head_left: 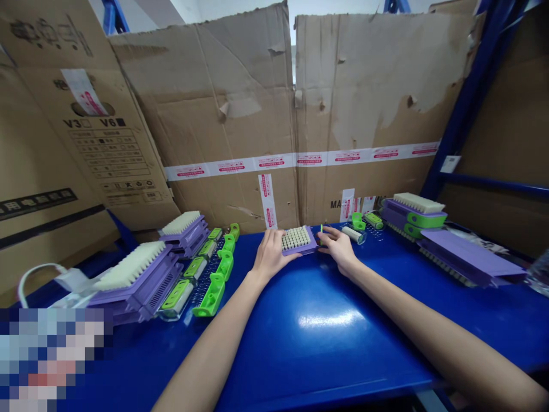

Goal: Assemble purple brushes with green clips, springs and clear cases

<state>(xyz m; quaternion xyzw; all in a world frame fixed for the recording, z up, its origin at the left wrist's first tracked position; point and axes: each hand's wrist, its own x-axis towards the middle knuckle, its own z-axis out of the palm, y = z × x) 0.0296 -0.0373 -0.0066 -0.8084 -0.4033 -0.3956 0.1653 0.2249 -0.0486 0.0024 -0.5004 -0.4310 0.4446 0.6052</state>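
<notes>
A small purple brush block with cream bristles (297, 239) lies on the blue table (309, 326) near the cardboard wall. My left hand (270, 254) grips its left end, fingers curled round the edge. My right hand (338, 245) is at its right end, fingers bent and pinching a small green part (321, 233) that touches the brush. A white roller in a clear sleeve (354, 233) lies just right of my right hand.
A stack of purple brushes with green handles (171, 269) fills the left side. More purple brushes and flat purple lids (446, 240) lie at the right. Loose green pieces (364, 220) sit behind the roller. Cardboard boxes (257, 114) wall off the back; blue rack posts (467, 97) stand right.
</notes>
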